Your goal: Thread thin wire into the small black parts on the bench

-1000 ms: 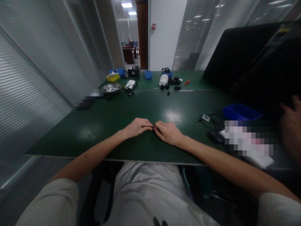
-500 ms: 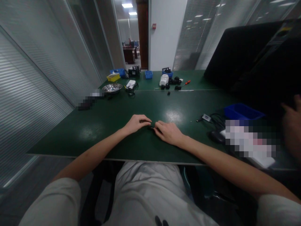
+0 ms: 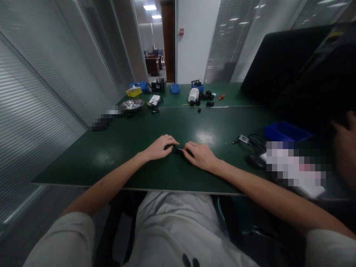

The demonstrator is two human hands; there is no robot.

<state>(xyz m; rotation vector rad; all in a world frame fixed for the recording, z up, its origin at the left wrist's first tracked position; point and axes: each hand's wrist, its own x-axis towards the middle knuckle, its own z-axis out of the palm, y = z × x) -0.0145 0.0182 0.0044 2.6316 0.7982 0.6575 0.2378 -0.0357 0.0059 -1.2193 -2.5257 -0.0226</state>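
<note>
Here, saw small dark piece (image 3: 178, 151) at worker's twelve o'clock, end pinched in right hand (image 3: 202, 156); left hand (image 3: 159, 148) hovered just beside, toward eleven, thumb and fingers apart. Metal bowl (image 3: 132, 110) stood farther, eleven o'clock.

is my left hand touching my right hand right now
Apart: the head view shows a strip of green tabletop between the left hand and the right hand, with a small dark piece low in that gap.
</note>
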